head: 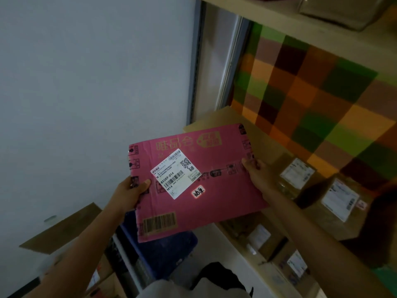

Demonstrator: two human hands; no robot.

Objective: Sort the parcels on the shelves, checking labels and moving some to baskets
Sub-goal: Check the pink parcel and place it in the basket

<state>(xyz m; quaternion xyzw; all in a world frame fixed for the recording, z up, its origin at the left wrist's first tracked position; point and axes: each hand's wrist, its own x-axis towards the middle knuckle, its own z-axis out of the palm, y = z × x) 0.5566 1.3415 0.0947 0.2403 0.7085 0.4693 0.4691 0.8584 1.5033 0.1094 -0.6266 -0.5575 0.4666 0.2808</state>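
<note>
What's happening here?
A person holds a flat pink parcel with both hands, its face turned to the camera so the white shipping label shows. The left hand grips the left edge, thumb beside the label; the right hand grips the right edge. The parcel is in the air, over what looks like a blue basket. Brown labelled boxes sit to the right.

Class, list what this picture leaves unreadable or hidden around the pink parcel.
Head view.
Underside of the pink parcel: faces away.
Small print on its white label: too small.
Brown shelf parcels' labels: blurred, dim.
Inside the blue crate: covered by the parcel.
Grey top-shelf item: cut by the frame edge.
</note>
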